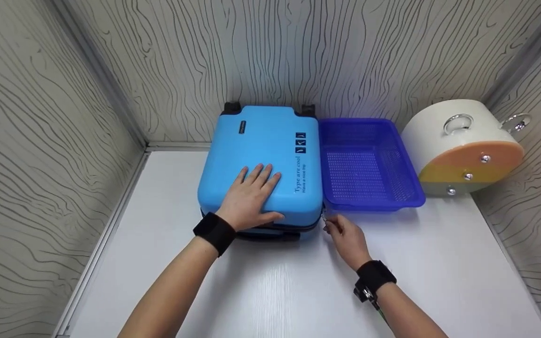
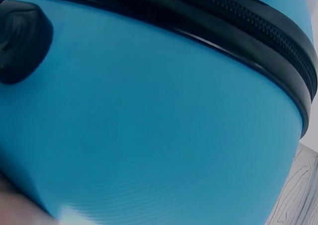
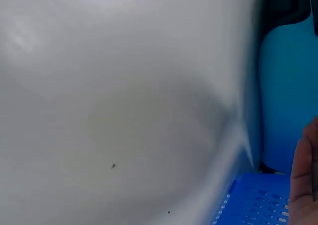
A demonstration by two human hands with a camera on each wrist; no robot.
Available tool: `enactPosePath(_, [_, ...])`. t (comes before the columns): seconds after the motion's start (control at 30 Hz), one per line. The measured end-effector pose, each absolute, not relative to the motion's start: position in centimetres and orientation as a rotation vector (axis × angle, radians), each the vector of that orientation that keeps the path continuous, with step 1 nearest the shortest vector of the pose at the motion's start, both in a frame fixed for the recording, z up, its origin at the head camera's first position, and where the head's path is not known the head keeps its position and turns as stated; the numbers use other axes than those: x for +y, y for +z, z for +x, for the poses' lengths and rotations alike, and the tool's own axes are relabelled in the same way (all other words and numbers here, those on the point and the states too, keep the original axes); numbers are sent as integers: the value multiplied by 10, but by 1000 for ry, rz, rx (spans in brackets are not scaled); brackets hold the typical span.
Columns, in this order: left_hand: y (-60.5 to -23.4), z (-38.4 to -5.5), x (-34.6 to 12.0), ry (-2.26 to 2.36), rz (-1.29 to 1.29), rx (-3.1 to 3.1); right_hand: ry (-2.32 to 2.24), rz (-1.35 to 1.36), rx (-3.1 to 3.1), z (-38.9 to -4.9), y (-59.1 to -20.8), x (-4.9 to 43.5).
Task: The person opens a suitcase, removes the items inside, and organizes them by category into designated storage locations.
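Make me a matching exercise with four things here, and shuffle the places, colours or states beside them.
1. Left hand
2. Right hand
3. Perforated plastic basket
4. Hard-shell suitcase

A. Deep blue-violet
B. Pinching a zipper pull
C. Light blue with black lettering
D. Resting spread on the suitcase

Pairs: 1-D, 2-B, 3-A, 4-C

A small booth, more a boxed-in work bay than a furnished room: wood-grain panels form the back wall, left wall and right wall, grey strips line the corners at upper left and upper right, and a white tabletop spans the lower frame.
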State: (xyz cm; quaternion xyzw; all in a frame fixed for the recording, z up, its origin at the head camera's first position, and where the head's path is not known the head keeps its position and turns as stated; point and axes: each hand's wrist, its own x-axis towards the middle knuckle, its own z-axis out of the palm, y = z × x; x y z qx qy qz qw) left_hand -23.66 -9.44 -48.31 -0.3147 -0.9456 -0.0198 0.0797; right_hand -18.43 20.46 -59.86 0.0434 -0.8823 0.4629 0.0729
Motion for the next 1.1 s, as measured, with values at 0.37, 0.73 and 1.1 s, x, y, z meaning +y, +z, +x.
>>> enactPosePath(0.37, [-482, -238, -86, -60, -931, -2836, 1007, 353, -2645, -171, -598, 210])
enactPosePath(0.73, [-484, -236, -86, -32, -903, -2841, 713, 603, -2520, -162, -598, 197])
enactPosePath(1.1, [-484, -235, -80, -65, -893, -2844, 644, 686, -2510, -155, -594, 178])
